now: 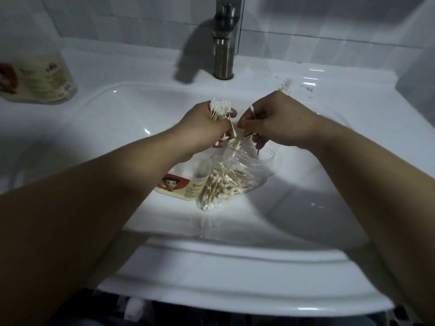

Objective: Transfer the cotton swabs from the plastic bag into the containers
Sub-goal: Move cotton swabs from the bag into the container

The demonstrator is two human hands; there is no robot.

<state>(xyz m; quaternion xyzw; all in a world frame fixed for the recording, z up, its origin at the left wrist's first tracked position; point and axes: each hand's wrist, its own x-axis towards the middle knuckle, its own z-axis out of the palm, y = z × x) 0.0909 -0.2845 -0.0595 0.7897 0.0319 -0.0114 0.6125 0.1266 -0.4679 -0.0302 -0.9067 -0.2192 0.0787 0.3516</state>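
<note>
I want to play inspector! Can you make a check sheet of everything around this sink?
Surface: white sink, basin lit from above, specks on its rim far right.
Job's things: clear plastic bag lying in the basin, still holding many swabs; container with cartoon label lying beside it; second container on the left ledge.
Clutter: nothing seen beyond the specks.
Grippers: left hand clutches a bundle of swabs; right hand pinches a few swabs above the bag.
Cables: nothing seen.
Surroundings: metal tap, white tiled wall.
</note>
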